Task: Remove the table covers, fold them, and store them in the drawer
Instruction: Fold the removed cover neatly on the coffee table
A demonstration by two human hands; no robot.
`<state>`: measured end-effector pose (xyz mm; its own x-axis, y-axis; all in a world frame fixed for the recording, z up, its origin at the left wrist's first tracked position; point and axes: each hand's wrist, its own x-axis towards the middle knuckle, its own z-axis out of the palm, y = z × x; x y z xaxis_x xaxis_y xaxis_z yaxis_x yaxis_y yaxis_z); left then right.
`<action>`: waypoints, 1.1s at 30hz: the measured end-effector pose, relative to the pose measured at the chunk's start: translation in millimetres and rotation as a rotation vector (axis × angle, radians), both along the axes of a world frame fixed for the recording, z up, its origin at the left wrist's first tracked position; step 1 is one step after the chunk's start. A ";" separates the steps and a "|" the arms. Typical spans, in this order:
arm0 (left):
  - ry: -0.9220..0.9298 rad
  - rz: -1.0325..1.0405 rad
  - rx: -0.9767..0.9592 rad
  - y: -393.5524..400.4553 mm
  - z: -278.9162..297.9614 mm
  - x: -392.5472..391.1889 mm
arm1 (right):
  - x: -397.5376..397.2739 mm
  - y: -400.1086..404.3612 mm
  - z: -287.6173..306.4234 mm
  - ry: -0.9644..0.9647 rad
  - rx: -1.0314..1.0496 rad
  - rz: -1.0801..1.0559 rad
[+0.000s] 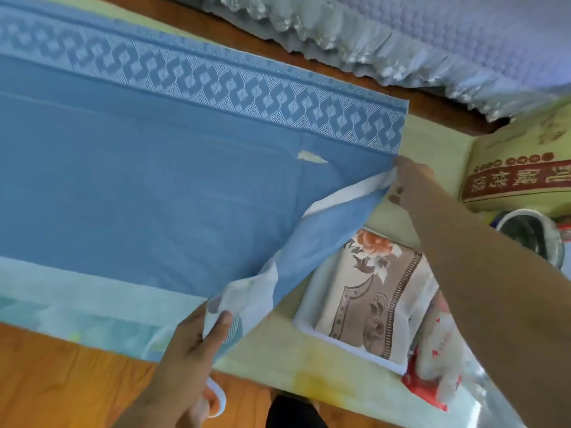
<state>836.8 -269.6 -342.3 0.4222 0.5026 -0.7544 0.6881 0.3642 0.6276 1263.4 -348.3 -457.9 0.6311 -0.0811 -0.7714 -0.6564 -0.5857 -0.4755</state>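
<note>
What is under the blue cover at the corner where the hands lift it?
Under the blue cover, where the left hand and right hand raise its edge, a pale yellow-green layer shows. Whatever lies farther left under it is hidden.

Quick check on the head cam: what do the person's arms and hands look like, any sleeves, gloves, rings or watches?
Both forearms are bare as far as the frame shows: no sleeves in view. The left hand and right hand wear no gloves, and no rings or watch are visible. The right hand's fingernails look dark, possibly polish; the blur makes it hard to confirm. Wrists carry no bands.
</note>
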 end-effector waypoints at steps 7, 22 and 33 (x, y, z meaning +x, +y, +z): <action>0.157 -0.532 -0.518 -13.7 9.7 8.4 | 17.9 2.7 15.1 0.209 0.018 -0.061; 0.054 -1.215 0.052 -106.8 -19.2 53.8 | 8.7 -37.7 -11.7 0.266 0.027 0.135; -0.100 -0.885 0.224 -83.9 9.3 -5.0 | 34.7 -27.7 -43.9 -0.069 0.053 0.213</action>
